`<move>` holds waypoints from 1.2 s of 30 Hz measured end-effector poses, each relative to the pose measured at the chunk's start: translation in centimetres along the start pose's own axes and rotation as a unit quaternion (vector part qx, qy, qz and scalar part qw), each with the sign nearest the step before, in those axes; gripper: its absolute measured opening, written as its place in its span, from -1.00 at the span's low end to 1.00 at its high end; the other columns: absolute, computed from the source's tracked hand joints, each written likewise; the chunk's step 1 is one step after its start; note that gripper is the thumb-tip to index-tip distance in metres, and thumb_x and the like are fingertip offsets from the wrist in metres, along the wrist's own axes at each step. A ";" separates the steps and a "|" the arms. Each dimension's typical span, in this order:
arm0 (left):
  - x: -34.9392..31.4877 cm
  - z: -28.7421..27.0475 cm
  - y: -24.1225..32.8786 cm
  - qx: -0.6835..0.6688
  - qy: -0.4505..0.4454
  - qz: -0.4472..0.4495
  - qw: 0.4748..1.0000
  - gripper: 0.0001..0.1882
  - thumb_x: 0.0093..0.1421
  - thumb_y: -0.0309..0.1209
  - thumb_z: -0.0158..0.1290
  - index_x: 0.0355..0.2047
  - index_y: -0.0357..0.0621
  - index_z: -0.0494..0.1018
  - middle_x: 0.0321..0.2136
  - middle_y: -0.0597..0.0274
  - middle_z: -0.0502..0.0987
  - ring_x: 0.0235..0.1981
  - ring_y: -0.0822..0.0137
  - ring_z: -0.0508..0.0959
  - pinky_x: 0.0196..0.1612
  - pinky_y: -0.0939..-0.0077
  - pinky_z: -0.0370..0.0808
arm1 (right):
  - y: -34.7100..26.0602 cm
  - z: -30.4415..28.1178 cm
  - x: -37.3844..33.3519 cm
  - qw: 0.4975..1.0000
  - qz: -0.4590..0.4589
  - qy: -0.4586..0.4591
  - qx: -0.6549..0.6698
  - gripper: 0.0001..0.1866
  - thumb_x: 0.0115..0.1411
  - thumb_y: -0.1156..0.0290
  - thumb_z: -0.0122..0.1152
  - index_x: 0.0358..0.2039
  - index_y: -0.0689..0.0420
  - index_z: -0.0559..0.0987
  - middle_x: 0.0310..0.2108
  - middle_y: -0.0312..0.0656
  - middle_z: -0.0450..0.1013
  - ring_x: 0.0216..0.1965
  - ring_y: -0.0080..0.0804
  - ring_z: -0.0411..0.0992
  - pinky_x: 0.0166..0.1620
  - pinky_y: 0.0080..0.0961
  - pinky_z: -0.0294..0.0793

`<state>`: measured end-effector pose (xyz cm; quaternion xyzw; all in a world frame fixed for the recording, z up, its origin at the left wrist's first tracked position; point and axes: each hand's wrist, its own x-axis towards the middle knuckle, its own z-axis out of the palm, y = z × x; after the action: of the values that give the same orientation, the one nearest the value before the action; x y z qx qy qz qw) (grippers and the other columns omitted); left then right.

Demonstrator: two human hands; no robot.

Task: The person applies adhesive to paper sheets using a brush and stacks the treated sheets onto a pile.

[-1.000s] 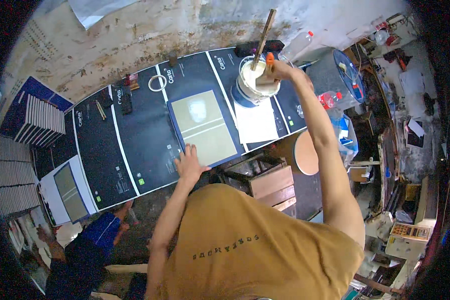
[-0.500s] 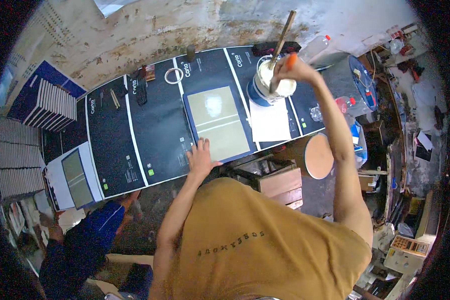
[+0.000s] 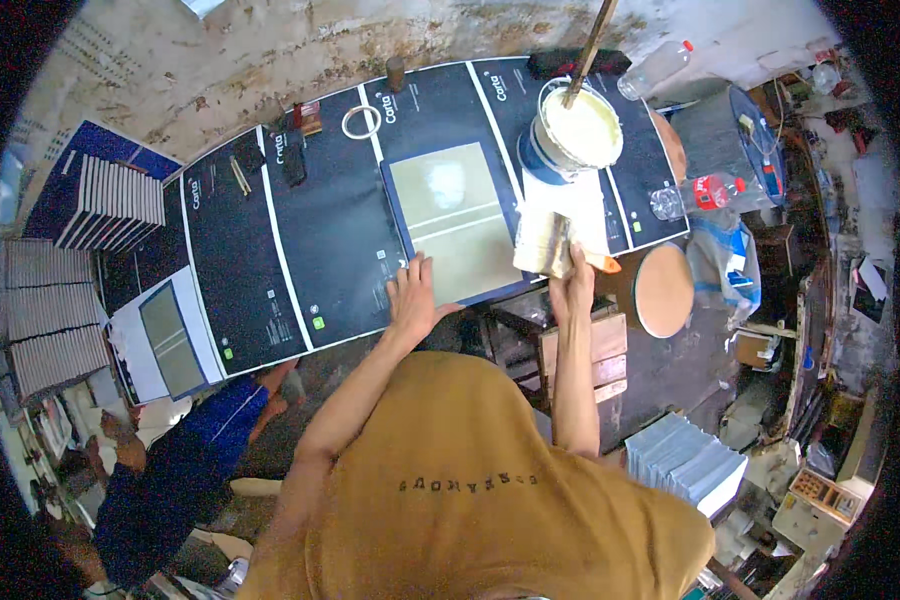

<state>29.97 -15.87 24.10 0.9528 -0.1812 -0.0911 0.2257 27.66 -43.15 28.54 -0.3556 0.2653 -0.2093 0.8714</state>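
My right hand (image 3: pixel 571 288) grips a wide flat brush (image 3: pixel 543 243) by its orange handle, its bristles thick with creamy white paste. The bristles are over the near right corner of a book cover (image 3: pixel 465 240), beside a white sheet (image 3: pixel 592 215); whether they touch is unclear. Grey boards with two pale strips lie on the cover, which has a dark blue border. My left hand (image 3: pixel 413 303) rests with fingers spread on the cover's near left corner. Beyond the brush stands a bucket (image 3: pixel 542 155) of the same paste, a wooden stick (image 3: pixel 592 50) leaning in it.
Stacked books (image 3: pixel 110 205) stand at the table's far left, near a second cover (image 3: pixel 173 338) on white paper. A tape roll (image 3: pixel 361 123) lies toward the back. Plastic bottles (image 3: pixel 715 190) and a round drum (image 3: pixel 755 140) are at right. A co-worker in dark blue (image 3: pixel 185 470) is at lower left.
My right hand has come down from the bucket toward me, bringing the paste-loaded brush to the cover's near right corner. My left hand stays at the cover's near left corner.
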 end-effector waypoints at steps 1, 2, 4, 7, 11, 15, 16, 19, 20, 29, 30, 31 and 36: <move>-0.1 0.0 0.0 0.006 0.018 0.010 1.000 0.19 -0.22 0.21 0.38 0.28 -0.27 0.16 0.22 0.04 0.26 0.12 -0.04 0.33 0.03 -0.09 0.30 | 0.4 -0.6 -0.8 1.000 0.002 0.010 -0.001 -0.53 0.19 0.51 0.34 0.08 0.39 0.47 -0.04 -0.06 0.52 0.01 -0.38 0.47 0.05 -0.42 0.48; -0.2 0.0 -0.2 0.012 0.035 0.021 0.999 0.19 -0.22 0.22 0.38 0.27 -0.28 0.16 0.21 0.04 0.26 0.11 -0.04 0.34 0.02 -0.09 0.30 | 0.9 -0.9 -1.2 0.997 -0.009 0.016 -0.070 -0.53 0.18 0.49 0.36 0.07 0.39 0.48 -0.03 -0.06 0.52 -0.01 -0.38 0.47 0.05 -0.42 0.47; -0.2 -0.5 -0.4 0.052 0.007 0.027 0.998 0.19 -0.21 0.25 0.35 0.27 -0.28 0.17 0.19 0.04 0.27 0.10 -0.04 0.34 0.01 -0.09 0.31 | 1.7 -1.5 -1.5 0.978 -0.028 0.032 -0.203 -0.53 0.17 0.45 0.39 0.04 0.39 0.50 -0.03 -0.06 0.53 -0.04 -0.38 0.48 0.05 -0.42 0.46; -0.1 -0.9 -0.2 0.088 -0.050 0.022 0.995 0.19 -0.19 0.29 0.31 0.26 -0.29 0.18 0.17 0.03 0.29 0.10 -0.04 0.35 0.01 -0.10 0.33 | 3.8 2.4 -3.0 0.885 -0.073 0.033 -0.458 -0.65 0.13 0.26 0.44 -0.20 0.26 0.61 -0.28 -0.15 0.59 -0.28 -0.38 0.52 -0.16 -0.36 0.52; 0.7 -2.0 0.8 0.103 -0.098 0.014 0.990 0.17 -0.18 0.32 0.28 0.26 -0.27 0.20 0.18 0.02 0.29 0.12 -0.04 0.35 0.03 -0.14 0.35 | 6.9 1.2 -2.2 0.776 -0.182 -0.072 -0.599 -0.67 0.18 0.17 0.34 -0.38 0.24 0.61 -0.46 0.06 0.58 -0.40 -0.15 0.61 -0.32 -0.22 0.54; 0.2 -1.2 0.2 0.094 -0.073 0.020 0.993 0.17 -0.18 0.30 0.29 0.27 -0.26 0.20 0.22 0.04 0.27 0.13 -0.06 0.36 0.03 -0.12 0.36 | 2.0 -2.3 -0.4 0.796 -0.186 0.067 -0.572 -0.68 0.18 0.18 0.33 -0.48 0.22 0.62 -0.57 -0.04 0.56 -0.54 -0.18 0.58 -0.43 -0.26 0.52; 0.3 -0.8 0.2 0.089 -0.066 0.021 0.994 0.17 -0.18 0.29 0.30 0.27 -0.27 0.20 0.23 0.05 0.26 0.13 -0.07 0.36 0.03 -0.12 0.36 | 3.0 -2.1 -0.8 0.816 -0.229 0.050 -0.528 -0.69 0.17 0.20 0.34 -0.46 0.22 0.62 -0.56 -0.04 0.56 -0.52 -0.17 0.57 -0.40 -0.27 0.52; -0.4 0.4 -0.5 0.058 -0.044 0.006 0.997 0.16 -0.16 0.27 0.31 0.30 -0.24 0.19 0.32 0.09 0.20 0.12 -0.09 0.37 0.02 -0.12 0.37 | 4.4 4.7 -6.2 0.775 -0.205 -0.073 -0.593 -0.74 0.11 0.24 0.36 -0.39 0.19 0.59 -0.47 -0.01 0.55 -0.40 -0.12 0.56 -0.26 -0.27 0.52; -0.3 0.0 -0.1 0.062 -0.055 0.004 0.997 0.16 -0.14 0.26 0.30 0.31 -0.22 0.18 0.33 0.10 0.18 0.12 -0.10 0.37 0.02 -0.13 0.37 | 5.8 3.8 -6.4 0.732 -0.233 -0.106 -0.632 -0.76 0.12 0.26 0.34 -0.40 0.18 0.59 -0.52 -0.03 0.54 -0.44 -0.09 0.56 -0.33 -0.26 0.52; -1.1 0.6 -0.9 0.013 -0.039 -0.015 0.999 0.13 -0.09 0.19 0.31 0.36 -0.17 0.12 0.41 0.16 0.09 0.17 -0.16 0.33 0.07 -0.26 0.32 | 1.6 2.2 -3.3 0.747 -0.291 -0.110 -0.587 -0.79 0.16 0.30 0.35 -0.37 0.19 0.65 -0.46 -0.10 0.61 -0.41 -0.27 0.60 -0.28 -0.32 0.54; -1.1 0.5 -0.7 0.016 -0.051 -0.020 0.998 0.13 -0.08 0.19 0.31 0.37 -0.17 0.12 0.41 0.16 0.07 0.18 -0.15 0.32 0.07 -0.27 0.32 | 3.0 2.1 -3.3 0.701 -0.317 -0.190 -0.609 -0.80 0.15 0.30 0.36 -0.34 0.18 0.66 -0.45 -0.11 0.61 -0.40 -0.25 0.59 -0.27 -0.30 0.54; -1.0 0.0 -0.4 0.019 -0.060 -0.025 0.998 0.13 -0.08 0.18 0.31 0.37 -0.16 0.12 0.42 0.16 0.05 0.18 -0.15 0.32 0.08 -0.28 0.31 | 3.5 1.4 -2.2 0.718 -0.257 -0.178 -0.622 -0.79 0.15 0.30 0.36 -0.33 0.18 0.66 -0.46 -0.12 0.60 -0.41 -0.23 0.58 -0.27 -0.31 0.54; -1.5 -0.7 0.0 0.006 -0.058 -0.054 0.997 0.10 -0.08 0.06 0.36 0.38 -0.14 0.12 0.44 0.13 0.00 0.15 -0.07 0.31 0.09 -0.24 0.27 | 0.6 1.1 4.2 0.644 -0.303 -0.086 -0.697 -0.80 0.15 0.29 0.38 -0.34 0.15 0.66 -0.49 -0.11 0.57 -0.40 -0.18 0.57 -0.27 -0.28 0.52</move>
<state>28.81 -15.02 24.89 0.9556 -0.1431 -0.1567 0.2043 31.69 -44.54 27.42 -0.9347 0.1343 -0.1839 0.2728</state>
